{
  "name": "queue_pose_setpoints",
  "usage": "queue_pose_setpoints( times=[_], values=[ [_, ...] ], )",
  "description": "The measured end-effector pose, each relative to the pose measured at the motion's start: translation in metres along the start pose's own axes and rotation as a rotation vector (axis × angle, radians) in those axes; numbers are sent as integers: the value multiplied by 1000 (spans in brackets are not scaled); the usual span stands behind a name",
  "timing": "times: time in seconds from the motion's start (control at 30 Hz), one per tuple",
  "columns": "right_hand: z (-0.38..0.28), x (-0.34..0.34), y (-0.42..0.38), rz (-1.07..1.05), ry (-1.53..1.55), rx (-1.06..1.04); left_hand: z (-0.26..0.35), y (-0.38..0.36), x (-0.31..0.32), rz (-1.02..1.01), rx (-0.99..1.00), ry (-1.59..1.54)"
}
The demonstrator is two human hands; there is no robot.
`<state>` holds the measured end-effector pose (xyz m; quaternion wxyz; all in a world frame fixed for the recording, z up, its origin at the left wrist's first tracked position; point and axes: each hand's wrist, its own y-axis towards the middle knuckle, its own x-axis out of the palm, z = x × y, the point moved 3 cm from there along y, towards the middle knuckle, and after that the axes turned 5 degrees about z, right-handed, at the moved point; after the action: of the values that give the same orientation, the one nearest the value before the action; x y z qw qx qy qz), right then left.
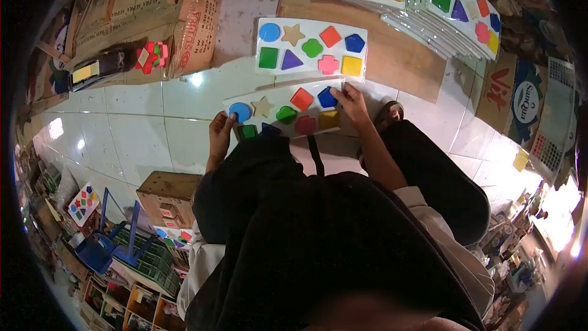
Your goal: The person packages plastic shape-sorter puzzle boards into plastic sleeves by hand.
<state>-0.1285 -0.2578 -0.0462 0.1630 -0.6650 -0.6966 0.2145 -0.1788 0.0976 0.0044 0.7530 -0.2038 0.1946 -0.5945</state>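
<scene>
A white shape puzzle board point(280, 97) is held over my lap, tilted, with its near edge partly hidden by my dark clothing. It bears coloured pieces, among them a blue circle point(239, 111), a star point(263, 107) and a red square point(302, 99). My left hand point(222, 130) grips its left end, thumb beside the circle. At the right end, my right hand point(351, 103) pinches the edge by the blue pentagon point(327, 97). Just beyond lies a second shape puzzle board point(311, 49), flat and with the same kinds of shapes.
Stacked puzzle boards point(422, 24) stand at the upper right on a brown sheet point(404, 64). A cardboard box point(199, 24) and several red pieces point(152, 57) are at upper left. A wooden box point(168, 199), a green crate point(150, 257) and a blue stool point(101, 248) sit at lower left.
</scene>
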Motion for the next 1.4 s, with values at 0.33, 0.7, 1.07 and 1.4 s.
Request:
queue_pose_setpoints(
  times=[0.33, 0.7, 1.07, 1.4],
  values=[
    [-59, -56, 68, 477, -224, -97, 66, 130, 94, 124, 405, 540],
    [-79, -66, 91, 889, -745, -457, 90, 160, 110, 284, 858, 809],
    [-154, -96, 124, 725, 565, -241, 195, 204, 158, -135, 221, 87],
    [-136, -76, 53, 65, 759, -38, 103, 99, 79, -302, -99, -382]
  ],
)
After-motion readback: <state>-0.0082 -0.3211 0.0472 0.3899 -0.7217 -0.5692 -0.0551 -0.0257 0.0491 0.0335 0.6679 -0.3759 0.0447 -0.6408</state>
